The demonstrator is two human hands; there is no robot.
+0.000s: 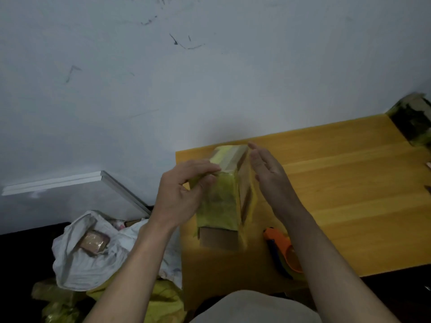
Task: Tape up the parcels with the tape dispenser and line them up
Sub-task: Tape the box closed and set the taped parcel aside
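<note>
A long cardboard parcel [221,199] wrapped in yellowish tape lies on the wooden table [349,183], near its left edge. My left hand [182,194] grips the parcel's left side, fingertips curled onto its top near the far end. My right hand [268,173] lies flat with straight fingers against the parcel's right side. An orange tape dispenser [283,250] lies on the table just right of the parcel's near end, partly hidden behind my right forearm.
Another taped parcel [412,120] stands at the table's far right corner by the wall. On the floor to the left, a white bag [86,257] holds a small wrapped packet [94,241]. Yellow wrapping [161,301] lies below it.
</note>
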